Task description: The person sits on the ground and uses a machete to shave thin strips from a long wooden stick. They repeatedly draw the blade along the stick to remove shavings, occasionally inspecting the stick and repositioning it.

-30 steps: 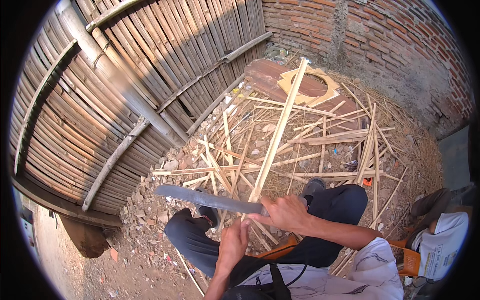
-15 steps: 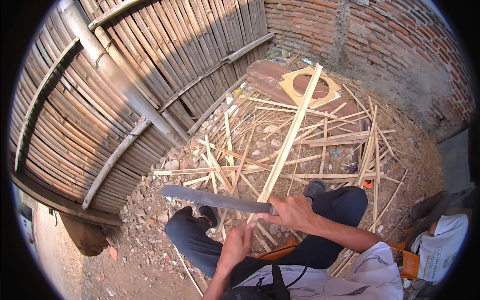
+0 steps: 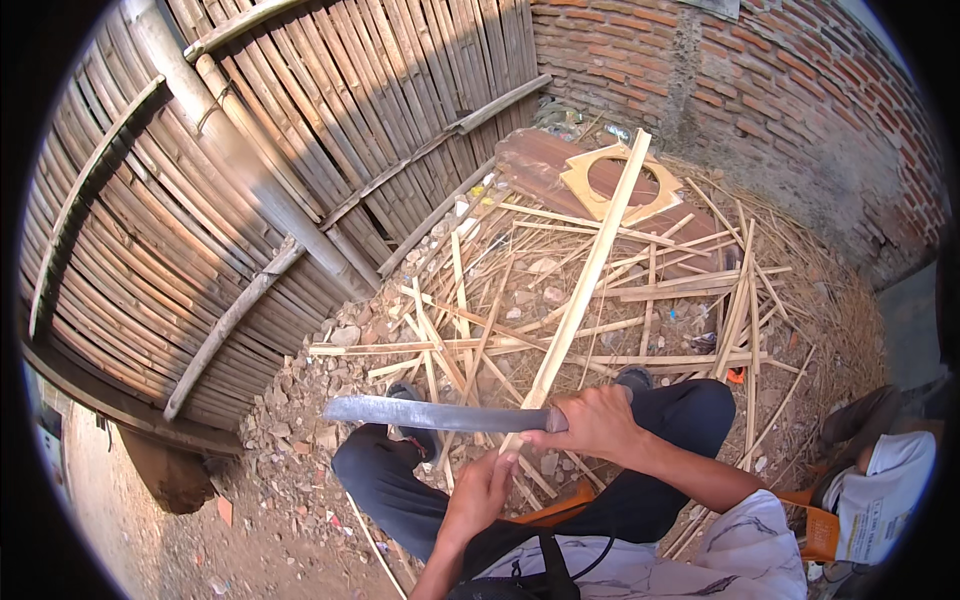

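Observation:
My right hand (image 3: pixel 598 422) is wrapped round the handle of a machete (image 3: pixel 440 414), whose broad dark blade points left. The blade lies across a long pale bamboo strip (image 3: pixel 590 280), close to its near end. That strip slants away from me toward the far wall. Closed on the strip's near end, just below the blade, is my left hand (image 3: pixel 480 488). Both hands are between my bent knees, above the ground.
Many split bamboo strips (image 3: pixel 480 343) lie crisscrossed over rubble. A brown board (image 3: pixel 540 165) and a yellowish panel with a round hole (image 3: pixel 664 203) lie farther back. A bamboo fence (image 3: pixel 330 110) stands left, a brick wall (image 3: pixel 760 90) behind. Another person's leg (image 3: pixel 860 405) shows at right.
The machete has shifted slightly right and down, its blade turned so more of its lighter face shows. Both hands still hold on, and the strip has barely moved.

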Tool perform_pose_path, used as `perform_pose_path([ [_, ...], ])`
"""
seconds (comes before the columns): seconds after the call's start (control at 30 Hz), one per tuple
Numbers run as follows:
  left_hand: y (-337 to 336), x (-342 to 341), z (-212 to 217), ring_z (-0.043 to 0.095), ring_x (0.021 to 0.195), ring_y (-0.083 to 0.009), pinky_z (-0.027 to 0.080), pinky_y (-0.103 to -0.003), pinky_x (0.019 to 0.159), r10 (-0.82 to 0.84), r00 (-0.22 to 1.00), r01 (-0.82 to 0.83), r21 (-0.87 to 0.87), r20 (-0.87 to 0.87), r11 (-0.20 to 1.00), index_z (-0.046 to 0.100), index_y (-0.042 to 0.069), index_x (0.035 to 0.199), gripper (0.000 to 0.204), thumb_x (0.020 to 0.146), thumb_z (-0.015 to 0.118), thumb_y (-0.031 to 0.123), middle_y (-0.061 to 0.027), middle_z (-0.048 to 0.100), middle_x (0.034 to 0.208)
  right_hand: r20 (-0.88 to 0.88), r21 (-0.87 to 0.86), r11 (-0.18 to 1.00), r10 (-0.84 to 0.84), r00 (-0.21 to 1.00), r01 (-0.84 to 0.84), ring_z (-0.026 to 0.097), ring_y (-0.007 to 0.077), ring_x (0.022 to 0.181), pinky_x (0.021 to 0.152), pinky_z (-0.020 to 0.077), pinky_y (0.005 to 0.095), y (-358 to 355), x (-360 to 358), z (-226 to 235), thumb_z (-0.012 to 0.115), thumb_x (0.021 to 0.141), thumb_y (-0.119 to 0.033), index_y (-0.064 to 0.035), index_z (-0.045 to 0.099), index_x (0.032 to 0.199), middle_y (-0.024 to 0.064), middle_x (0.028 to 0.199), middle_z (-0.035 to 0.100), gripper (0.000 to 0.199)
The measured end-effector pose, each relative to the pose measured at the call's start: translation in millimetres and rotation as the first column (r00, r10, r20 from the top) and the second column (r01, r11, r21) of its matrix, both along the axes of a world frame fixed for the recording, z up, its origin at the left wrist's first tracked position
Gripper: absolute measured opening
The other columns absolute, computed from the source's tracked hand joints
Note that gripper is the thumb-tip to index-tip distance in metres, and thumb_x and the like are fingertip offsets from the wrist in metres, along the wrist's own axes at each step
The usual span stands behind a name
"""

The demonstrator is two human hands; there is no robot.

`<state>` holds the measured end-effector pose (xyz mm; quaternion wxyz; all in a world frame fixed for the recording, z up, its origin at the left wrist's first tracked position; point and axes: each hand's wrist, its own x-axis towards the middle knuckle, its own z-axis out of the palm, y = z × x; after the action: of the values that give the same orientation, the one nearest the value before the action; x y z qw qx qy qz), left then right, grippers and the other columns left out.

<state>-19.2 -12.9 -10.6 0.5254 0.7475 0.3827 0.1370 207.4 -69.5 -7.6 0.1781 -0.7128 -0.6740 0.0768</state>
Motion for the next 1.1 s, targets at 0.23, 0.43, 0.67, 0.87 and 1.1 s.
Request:
perform_pose_path([
  [0.23, 9, -2, -26, 0.052, 0.056, -0.0197, 0.043, -0.037, 0.058, 0.057, 0.998, -0.055, -0.059, 0.036, 0.997, 0.060, -0.001, 0.087, 0.040, 0.110, 0.047, 0.028, -0.0089, 0.053, 0.062, -0.126, -0.105, 0.993, 0.041, 0.991, -0.054, 0.067, 0.0349, 0.052, 0.050, 0.0517, 0.0463, -5, 6, 2, 0.061, 0.088, -0.070, -0.0024, 0.069, 0.088, 0.0158, 0.059, 0.065, 0.068],
  [0.43, 16, 2, -36, 0.046, 0.056, -0.0126, 0.041, -0.033, 0.054, 0.040, 0.991, -0.002, -0.277, 0.131, 0.961, 0.059, 0.000, 0.084, 0.043, 0.111, 0.046, 0.031, -0.0018, 0.050, 0.062, -0.089, -0.099, 0.994, 0.028, 0.996, -0.037, 0.066, 0.0366, 0.053, 0.051, 0.0522, 0.0474, -14, 9, -19, 0.059, 0.093, -0.067, -0.0007, 0.067, 0.092, 0.0164, 0.058, 0.063, 0.066],
  [0.67, 15, 16, -27, 0.043, 0.057, -0.0054, 0.034, -0.024, 0.050, 0.010, 0.987, 0.020, -0.183, 0.161, 0.983, 0.056, 0.005, 0.084, 0.047, 0.110, 0.047, 0.042, 0.0032, 0.047, 0.064, -0.238, -0.066, 0.994, 0.069, 0.969, -0.087, 0.067, 0.0377, 0.052, 0.051, 0.0537, 0.0473, -13, -8, -22, 0.057, 0.095, -0.064, 0.0027, 0.067, 0.092, 0.0185, 0.057, 0.063, 0.067],
  [0.87, 17, 0, -32, 0.043, 0.055, -0.0071, 0.037, -0.026, 0.050, 0.035, 0.986, 0.028, -0.372, 0.160, 0.928, 0.055, 0.004, 0.081, 0.047, 0.109, 0.049, 0.041, 0.0033, 0.047, 0.062, -0.317, 0.034, 0.997, -0.055, 0.947, 0.070, 0.063, 0.0392, 0.051, 0.051, 0.0507, 0.0474, -3, 9, -26, 0.061, 0.095, -0.061, 0.0026, 0.070, 0.094, 0.0195, 0.051, 0.056, 0.065],
  [1.1, 13, 7, -32, 0.043, 0.054, -0.0064, 0.037, -0.027, 0.049, 0.017, 0.990, 0.025, -0.288, 0.140, 0.957, 0.056, 0.003, 0.081, 0.046, 0.109, 0.050, 0.038, 0.0035, 0.046, 0.060, -0.244, -0.030, 0.999, 0.021, 0.970, -0.029, 0.064, 0.0395, 0.051, 0.051, 0.0515, 0.0495, -4, 5, -27, 0.056, 0.095, -0.066, 0.0018, 0.070, 0.086, 0.0190, 0.051, 0.057, 0.069],
])
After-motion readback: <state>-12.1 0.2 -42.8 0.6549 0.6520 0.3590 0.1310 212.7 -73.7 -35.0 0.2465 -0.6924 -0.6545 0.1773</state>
